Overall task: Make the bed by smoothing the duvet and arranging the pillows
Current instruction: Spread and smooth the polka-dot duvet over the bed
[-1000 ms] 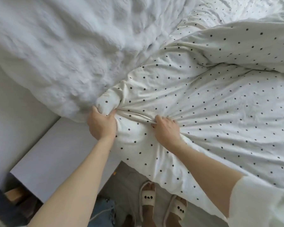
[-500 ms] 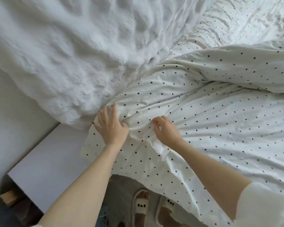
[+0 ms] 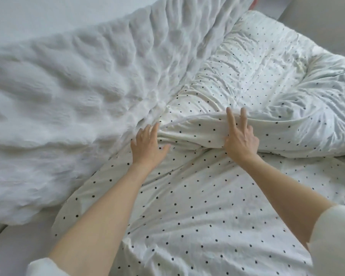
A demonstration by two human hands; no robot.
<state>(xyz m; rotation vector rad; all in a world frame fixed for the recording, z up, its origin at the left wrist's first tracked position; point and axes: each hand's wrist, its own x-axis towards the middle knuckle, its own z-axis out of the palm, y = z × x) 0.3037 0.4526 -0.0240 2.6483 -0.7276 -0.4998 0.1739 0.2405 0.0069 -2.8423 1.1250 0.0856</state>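
Grip state first: we record our left hand flat, fingers spread wide and straight, palm down at the seam where the dotted duvet meets the fluffy white blanket; it holds nothing, only presses. Our right hand lies on a raised fold of the same duvet, index and middle fingers extended over the crest of the fold, the remaining fingers bent lower against the cloth; we cannot tell whether these pinch fabric or merely rest on it. Between the two hands the fold bunches into a short ridge, creases running from it toward the left hand. Both forearms are bare, with a white sleeve at the right elbow and another at the lower left edge of the view. Duvet location: spread across the bed from the near edge outward, white with small black dots, wrinkled, and heaped into a thick crumpled roll on the far right side. Blanket location: left half of the bed, touching the duvet along a diagonal line and hanging over the left edge. Pale wall beyond the blanket, upper left.
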